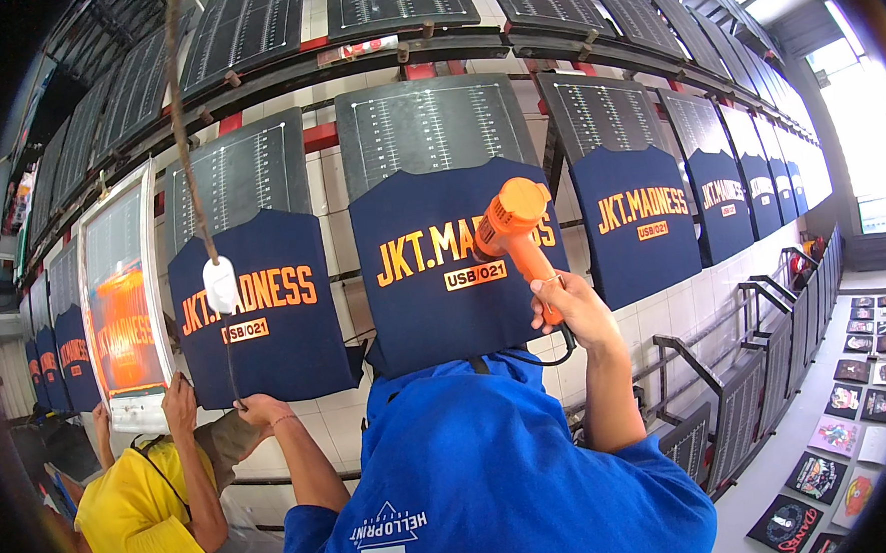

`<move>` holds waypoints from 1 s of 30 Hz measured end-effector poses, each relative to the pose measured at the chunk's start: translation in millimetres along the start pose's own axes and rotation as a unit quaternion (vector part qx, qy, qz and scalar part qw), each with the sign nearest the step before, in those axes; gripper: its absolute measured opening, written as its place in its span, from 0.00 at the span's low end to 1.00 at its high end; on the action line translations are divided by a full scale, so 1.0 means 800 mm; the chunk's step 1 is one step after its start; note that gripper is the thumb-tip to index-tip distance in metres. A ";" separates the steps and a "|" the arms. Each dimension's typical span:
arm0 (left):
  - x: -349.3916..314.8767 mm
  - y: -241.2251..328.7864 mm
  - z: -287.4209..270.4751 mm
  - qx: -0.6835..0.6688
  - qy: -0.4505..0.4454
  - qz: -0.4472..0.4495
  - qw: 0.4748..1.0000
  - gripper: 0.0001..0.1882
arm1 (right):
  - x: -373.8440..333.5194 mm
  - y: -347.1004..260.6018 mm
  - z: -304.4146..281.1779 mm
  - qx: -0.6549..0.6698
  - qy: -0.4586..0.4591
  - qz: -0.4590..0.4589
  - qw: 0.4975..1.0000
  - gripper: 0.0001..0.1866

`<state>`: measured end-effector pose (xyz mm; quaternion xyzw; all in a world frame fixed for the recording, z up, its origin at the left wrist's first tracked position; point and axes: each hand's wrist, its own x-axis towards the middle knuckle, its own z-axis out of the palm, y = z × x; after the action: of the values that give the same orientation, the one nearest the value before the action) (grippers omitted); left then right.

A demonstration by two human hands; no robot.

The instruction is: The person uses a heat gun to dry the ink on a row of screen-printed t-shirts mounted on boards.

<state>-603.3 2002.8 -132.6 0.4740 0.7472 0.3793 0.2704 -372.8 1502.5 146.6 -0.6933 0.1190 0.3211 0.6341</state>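
My right hand is wrapped round the handle of an orange heat gun. Its nozzle end points toward the navy shirt on the board before me and covers part of the orange lettering. A dark cord loops below the grip. Lower left, my left hand has its fingers closed on a thin black cord, close to the hem of another navy shirt. That cord hangs from a white plug socket on a cable from above.
At left, a person in yellow has hands at a white-framed printing screen. More shirts on boards run to the right. Black boards line the far rail. Dark metal racks and printed pieces are at right.
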 end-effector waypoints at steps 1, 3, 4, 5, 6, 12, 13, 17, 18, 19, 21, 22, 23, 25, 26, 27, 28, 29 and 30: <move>0.003 -0.001 0.000 0.007 -0.012 -0.012 1.000 0.30 | 0.002 0.000 0.003 -0.011 0.007 -0.005 1.000 0.15; 0.006 0.002 0.000 0.021 -0.037 -0.037 0.998 0.31 | 0.006 -0.001 0.011 -0.028 0.013 -0.019 0.999 0.16; 0.006 0.004 0.000 0.040 -0.036 -0.040 0.998 0.31 | 0.009 -0.002 0.009 -0.016 0.011 -0.010 1.000 0.15; 0.005 0.005 0.000 0.059 -0.036 -0.042 0.997 0.31 | 0.012 -0.005 0.002 -0.003 0.009 -0.001 1.000 0.15; 0.006 0.006 -0.002 0.078 -0.033 -0.044 0.995 0.32 | 0.016 -0.008 0.000 0.010 0.005 0.007 1.000 0.15; 0.017 -0.008 0.007 -0.003 -0.056 -0.070 0.996 0.33 | 0.034 -0.012 0.010 -0.011 0.009 -0.036 0.999 0.15; 0.015 -0.006 0.007 -0.005 -0.061 -0.074 0.995 0.32 | 0.038 -0.014 0.006 0.007 0.012 -0.032 0.999 0.16; 0.027 -0.014 0.009 -0.005 -0.072 -0.068 0.995 0.33 | 0.047 -0.018 0.025 0.003 0.020 -0.056 0.998 0.15; 0.027 -0.013 0.010 -0.003 -0.075 -0.063 0.995 0.33 | 0.047 -0.019 0.030 -0.002 0.017 -0.065 0.998 0.15; 0.026 -0.012 0.011 -0.003 -0.062 -0.068 0.996 0.32 | 0.050 -0.021 0.026 0.011 0.003 -0.046 0.999 0.15; 0.023 -0.012 0.012 -0.003 -0.037 -0.076 0.996 0.30 | 0.051 -0.022 0.024 0.029 0.009 -0.033 0.999 0.15; 0.023 -0.012 0.013 -0.016 -0.038 -0.074 0.996 0.30 | 0.052 -0.022 0.023 0.039 0.012 -0.026 0.999 0.15; 0.022 -0.011 0.014 -0.029 -0.040 -0.071 0.996 0.31 | 0.058 -0.011 0.026 0.030 -0.008 -0.053 0.998 0.15; 0.021 -0.010 0.013 -0.055 -0.044 -0.069 0.995 0.32 | 0.056 -0.020 0.039 -0.002 -0.021 -0.053 0.998 0.14; 0.019 -0.010 0.012 -0.069 -0.048 -0.070 0.994 0.32 | 0.055 -0.023 0.042 -0.018 -0.028 -0.052 0.998 0.13; 0.018 -0.009 0.011 -0.083 -0.051 -0.071 0.993 0.32 | 0.060 -0.021 0.036 -0.003 -0.044 -0.043 0.998 0.13; 0.016 -0.006 0.010 -0.064 -0.054 -0.066 0.994 0.33 | 0.061 -0.016 0.034 -0.009 -0.039 -0.046 0.998 0.13; 0.015 -0.004 0.010 -0.046 -0.058 -0.062 0.995 0.33 | 0.061 -0.012 0.032 -0.014 -0.034 -0.048 0.998 0.13; 0.013 -0.003 0.007 -0.027 -0.059 -0.058 0.996 0.33 | 0.059 -0.012 0.034 -0.021 -0.031 -0.050 0.998 0.13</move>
<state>-604.4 2013.8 -138.0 0.4442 0.7456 0.3541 0.3484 -339.5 1541.4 126.7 -0.7010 0.0580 0.3128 0.6382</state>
